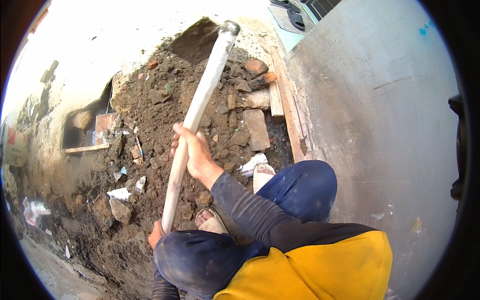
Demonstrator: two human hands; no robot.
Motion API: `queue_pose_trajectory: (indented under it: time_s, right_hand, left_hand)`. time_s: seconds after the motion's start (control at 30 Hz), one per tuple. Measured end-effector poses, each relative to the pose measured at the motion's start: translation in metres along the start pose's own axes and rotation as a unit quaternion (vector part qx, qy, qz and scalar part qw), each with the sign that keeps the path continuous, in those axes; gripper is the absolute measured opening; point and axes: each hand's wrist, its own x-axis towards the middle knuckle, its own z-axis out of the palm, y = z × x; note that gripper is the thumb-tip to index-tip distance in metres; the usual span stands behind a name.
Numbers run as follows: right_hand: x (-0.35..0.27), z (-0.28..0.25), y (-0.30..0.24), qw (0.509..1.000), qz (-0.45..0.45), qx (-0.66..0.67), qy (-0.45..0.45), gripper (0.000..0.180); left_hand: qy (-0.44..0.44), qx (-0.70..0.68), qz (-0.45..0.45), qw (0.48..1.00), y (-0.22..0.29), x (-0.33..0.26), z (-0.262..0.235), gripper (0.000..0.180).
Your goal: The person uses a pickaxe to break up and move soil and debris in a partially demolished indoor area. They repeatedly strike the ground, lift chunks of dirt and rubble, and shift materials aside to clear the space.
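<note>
A hoe with a long pale wooden handle (200,102) slants across the middle of the view. Its broad, dirt-coated blade (195,42) is at the far end, over the far edge of the loose soil. My right hand (196,152) is wrapped round the middle of the handle. Lower down, near my left knee, my left hand (156,235) grips the handle's near end, its fingers partly hidden by the knee. Brown dug soil (165,110) with stones and rubble lies beneath the hoe.
Broken bricks (256,129) and wooden boards (282,95) edge the soil on the right, beside a grey metal sheet (370,135). At left, a framed opening (80,127) sits in the pale wall. A stone (121,211) and plastic scraps lie near my sandalled feet (211,220).
</note>
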Motion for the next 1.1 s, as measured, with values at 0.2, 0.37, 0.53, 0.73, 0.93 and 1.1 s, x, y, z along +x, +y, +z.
queue_pose_trajectory:
  time_s: [0.2,0.37,0.53,0.73,0.93,1.1]
  right_hand:
    - [0.040,-0.058,-0.097,0.991,-0.106,0.039,0.071,0.029]
    - [0.083,-0.098,-0.130,0.969,-0.064,0.021,-0.237,0.069]
    - [0.212,-0.201,-0.206,0.690,-0.208,-0.681,0.132,0.084]
    - [0.284,-0.342,-0.228,0.369,-0.139,-0.912,0.110,0.070]
    - [0.260,-0.334,-0.246,0.253,-0.225,-0.941,0.020,0.045]
    - [0.169,-0.321,-0.243,0.501,-0.160,-0.850,0.001,0.071]
  left_hand:
    - [0.054,-0.009,0.344,0.938,0.098,0.080,0.020,0.024]
    - [-0.009,-0.049,0.289,0.956,0.113,0.075,-0.030,0.025]
    - [0.015,-0.051,0.149,0.987,0.099,0.022,-0.117,0.018]
    - [0.104,0.060,0.024,0.993,0.095,-0.024,-0.177,0.023]
    - [0.064,0.138,0.017,0.988,0.103,-0.019,-0.216,0.033]
    - [0.053,0.168,0.046,0.983,0.105,-0.002,-0.238,0.047]
